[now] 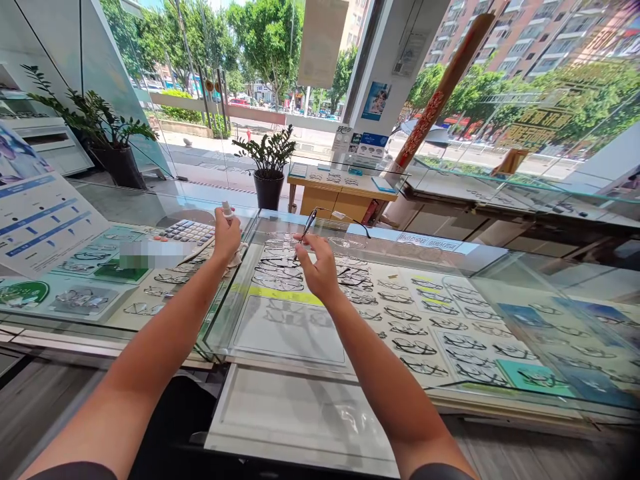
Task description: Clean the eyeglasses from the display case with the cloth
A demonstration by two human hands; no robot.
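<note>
My left hand [227,235] is wrapped round a small white spray bottle [227,209], its nozzle pointing up above the fingers. A pale cloth [237,257] shows just beneath that hand, partly hidden by it. With thumb and fingers, my right hand [319,265] pinches a pair of dark-framed eyeglasses [311,220] by the front. The temples stretch away to the right, above the glass counter [290,343]. Rows of eyeglasses [413,347] lie under the glass, below and right of this hand.
A calculator [187,231] sits left of my left hand. A printed chart [43,207] stands at the far left. An open white drawer [295,413] juts out below the counter. Potted plants [269,187] and a wooden cabinet [325,203] stand beyond, near the windows.
</note>
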